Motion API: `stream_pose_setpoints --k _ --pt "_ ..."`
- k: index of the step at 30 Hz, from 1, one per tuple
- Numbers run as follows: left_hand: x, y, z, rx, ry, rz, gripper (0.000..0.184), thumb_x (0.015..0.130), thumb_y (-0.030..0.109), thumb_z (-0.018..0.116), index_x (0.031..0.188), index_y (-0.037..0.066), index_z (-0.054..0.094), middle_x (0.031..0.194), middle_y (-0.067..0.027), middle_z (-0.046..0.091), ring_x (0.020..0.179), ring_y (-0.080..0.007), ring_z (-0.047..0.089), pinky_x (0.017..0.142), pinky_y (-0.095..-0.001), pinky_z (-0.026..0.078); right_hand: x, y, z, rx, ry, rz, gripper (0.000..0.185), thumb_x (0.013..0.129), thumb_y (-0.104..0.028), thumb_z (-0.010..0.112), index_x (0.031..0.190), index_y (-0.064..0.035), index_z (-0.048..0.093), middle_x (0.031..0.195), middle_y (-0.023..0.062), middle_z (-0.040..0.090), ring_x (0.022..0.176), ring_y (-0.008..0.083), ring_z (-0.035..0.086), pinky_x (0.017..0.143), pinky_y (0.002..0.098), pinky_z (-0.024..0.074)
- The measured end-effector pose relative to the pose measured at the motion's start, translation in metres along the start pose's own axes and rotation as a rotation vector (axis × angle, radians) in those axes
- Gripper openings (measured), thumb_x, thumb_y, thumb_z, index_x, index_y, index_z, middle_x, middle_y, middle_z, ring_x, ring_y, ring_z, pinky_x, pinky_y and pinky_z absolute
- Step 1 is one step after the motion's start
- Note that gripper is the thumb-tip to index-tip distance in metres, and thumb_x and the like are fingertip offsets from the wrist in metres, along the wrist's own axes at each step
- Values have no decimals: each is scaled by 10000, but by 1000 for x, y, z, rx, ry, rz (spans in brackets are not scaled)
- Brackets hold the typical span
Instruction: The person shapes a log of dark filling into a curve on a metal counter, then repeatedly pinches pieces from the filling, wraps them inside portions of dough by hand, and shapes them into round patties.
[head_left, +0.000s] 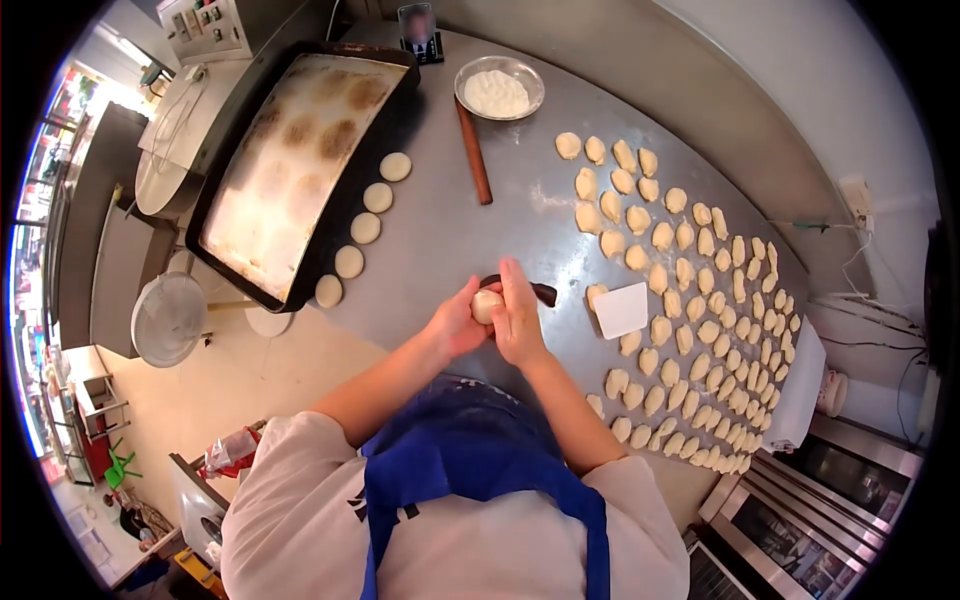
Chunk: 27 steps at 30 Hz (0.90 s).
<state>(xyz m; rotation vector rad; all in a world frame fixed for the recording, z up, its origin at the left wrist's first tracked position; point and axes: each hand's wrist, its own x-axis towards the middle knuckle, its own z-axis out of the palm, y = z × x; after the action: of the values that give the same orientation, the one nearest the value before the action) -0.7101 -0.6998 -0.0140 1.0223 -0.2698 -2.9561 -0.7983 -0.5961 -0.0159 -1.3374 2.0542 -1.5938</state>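
Note:
A smooth, pale dough ball sits between my two hands, in front of my body. My left hand cups it from the left, fingers curled round its side. My right hand presses against it from the right, its fingers pointing up and away from me. Just behind the hands lies a dark tool, partly hidden, so its kind cannot be told. On the left, several flattened round dough pieces form a row beside a griddle pan. Many small dough lumps cover the right side of the table.
A wooden rolling pin lies by a metal bowl of white flour or paste. A white scraper rests among the dough lumps. The steel table meets a wall at the back. A small framed picture stands there.

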Motion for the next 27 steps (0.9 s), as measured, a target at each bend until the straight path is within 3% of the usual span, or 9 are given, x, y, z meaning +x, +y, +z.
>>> stream_pose_setpoints --k 3,9,12,13,16,22,24,25,27 --pt "-2 -16 -1 64 -8 105 506 1067 446 310 1334 48 470 1311 -110 552 1228 -257 528 1067 -428 413 -23 18 13 -272 16 -12 433 995 -229 449 1350 10 522 1382 181 536 1275 402 506 998 434 434" --pt "-22 -27 16 244 27 259 471 1051 408 425 1350 45 453 1304 -108 554 1203 -226 545 1028 -401 454 -11 -36 14 -102 184 46 359 1006 -243 421 1077 -36 706 1156 142 679 1293 378 496 1112 501 252" --pt "-31 -28 21 352 71 233 516 1047 454 397 1360 48 452 1314 -111 547 1208 -234 547 1019 -401 459 -17 -26 2 -94 -6 55 395 1012 -297 409 1207 -45 642 1189 122 671 1321 355 467 1139 521 152" --pt "-34 -28 24 382 96 196 538 1047 477 381 1365 49 450 1320 -113 543 1211 -238 547 1016 -401 461 -21 -18 3 -134 -40 57 423 1013 -331 416 1269 -47 598 1267 112 638 1315 333 475 1134 521 156" --pt "-41 -11 17 54 -65 186 572 1046 509 339 1358 46 461 1297 -119 557 1210 -228 548 997 -383 470 -11 -31 9 -184 -71 62 411 1012 -324 424 1268 -56 601 1325 112 604 1329 299 470 1131 540 142" --pt "-50 -19 6 267 177 434 565 1049 515 305 1290 56 529 1228 -86 605 1161 -200 575 968 -359 469 -3 -25 37 -293 -57 -175 328 930 -196 505 1209 -115 656 1343 60 596 1335 311 460 1127 576 136" --pt "-57 -25 -7 386 237 420 570 1040 532 323 1292 70 541 1232 -77 613 1152 -209 588 955 -343 478 -8 -24 38 -308 -94 -238 314 930 -191 500 1182 -116 674 1345 54 592 1337 309 452 1124 578 144" --pt "-61 -29 -13 437 273 406 572 1036 541 332 1292 77 547 1235 -73 617 1147 -214 594 948 -335 483 -13 -26 40 -313 -134 -217 342 933 -210 501 1229 -110 642 1375 85 557 1348 325 429 1122 583 147" --pt "-63 -25 -22 181 176 281 579 1022 561 365 1321 97 540 1273 -55 607 1180 -214 580 953 -330 477 -23 -26 44 -324 -219 -182 419 939 -247 502 1324 -98 579 1434 148 487 1370 355 385 1117 592 154"
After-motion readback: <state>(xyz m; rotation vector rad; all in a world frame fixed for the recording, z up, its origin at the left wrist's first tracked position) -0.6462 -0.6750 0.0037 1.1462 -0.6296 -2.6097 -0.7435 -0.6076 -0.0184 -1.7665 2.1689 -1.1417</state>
